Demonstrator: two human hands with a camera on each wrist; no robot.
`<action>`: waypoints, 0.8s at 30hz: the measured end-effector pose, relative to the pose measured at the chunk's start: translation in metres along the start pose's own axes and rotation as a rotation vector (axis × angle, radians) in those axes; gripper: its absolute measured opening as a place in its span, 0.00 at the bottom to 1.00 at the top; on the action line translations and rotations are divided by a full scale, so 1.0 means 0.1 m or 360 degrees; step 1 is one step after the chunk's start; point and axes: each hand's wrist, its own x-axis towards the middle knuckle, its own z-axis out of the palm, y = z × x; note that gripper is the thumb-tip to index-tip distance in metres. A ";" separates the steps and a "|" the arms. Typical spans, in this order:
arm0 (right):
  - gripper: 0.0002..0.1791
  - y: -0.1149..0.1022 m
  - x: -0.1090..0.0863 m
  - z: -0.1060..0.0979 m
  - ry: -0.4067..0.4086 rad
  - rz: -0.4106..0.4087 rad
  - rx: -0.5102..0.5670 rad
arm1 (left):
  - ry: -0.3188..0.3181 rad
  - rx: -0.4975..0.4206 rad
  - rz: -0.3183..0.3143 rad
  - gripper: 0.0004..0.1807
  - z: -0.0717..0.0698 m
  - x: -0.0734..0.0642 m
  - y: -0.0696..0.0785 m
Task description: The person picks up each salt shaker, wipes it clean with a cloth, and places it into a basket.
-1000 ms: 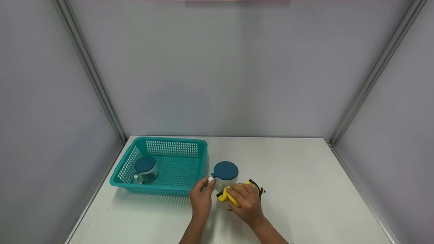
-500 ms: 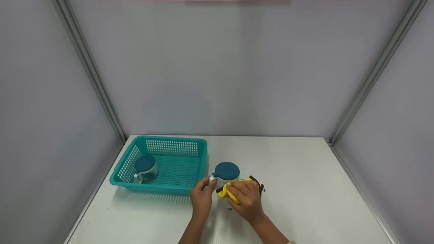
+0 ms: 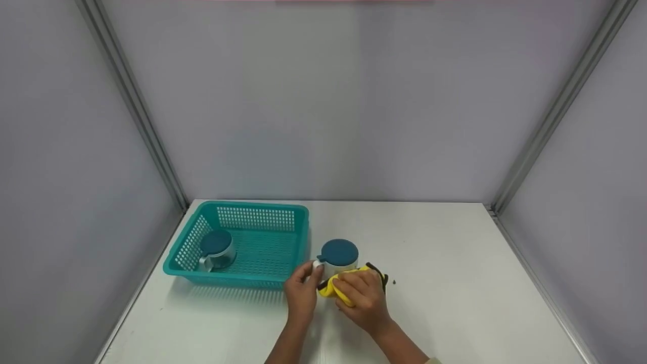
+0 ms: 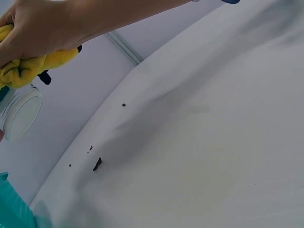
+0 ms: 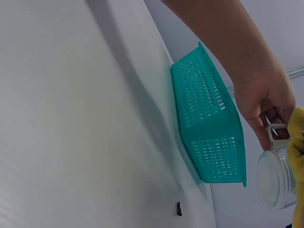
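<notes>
In the head view, my left hand (image 3: 301, 298) pinches the white handle of a clear jar (image 3: 340, 269) with a blue lid (image 3: 339, 252). My right hand (image 3: 365, 304) grips a bunched yellow cloth (image 3: 329, 290) with black edging and holds it against the jar's near side. The right wrist view shows the jar's clear round base (image 5: 271, 181), raised off the table, with the left hand's fingers at the handle. The cloth covers much of the jar's lower front. In the left wrist view the right hand (image 4: 35, 35) is bent round the cloth.
A teal plastic basket (image 3: 232, 279) stands to the left, close to the left hand. Inside it, at the left end, is a second clear jar with a handle and blue lid (image 3: 216, 242). Several small dark bits (image 4: 97, 164) lie on the white table (image 3: 445, 313).
The right hand and cloth have shifted slightly left across the jar's front, covering more of its body than a second ago. The jar has moved slightly right; the left hand keeps its hold.
</notes>
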 end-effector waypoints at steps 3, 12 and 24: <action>0.14 0.01 -0.04 0.00 -0.0041 -0.0024 0.0013 | -0.0017 -0.0060 -0.0002 0.10 -0.02 0.02 0.01; 0.16 0.01 -0.16 -0.02 -0.0095 0.0028 0.0058 | -0.0068 -0.0135 -0.0013 0.12 -0.09 0.06 0.03; 0.16 0.15 -0.21 -0.11 0.0012 0.0209 -0.0063 | -0.0060 -0.0183 -0.0022 0.13 -0.09 0.15 -0.25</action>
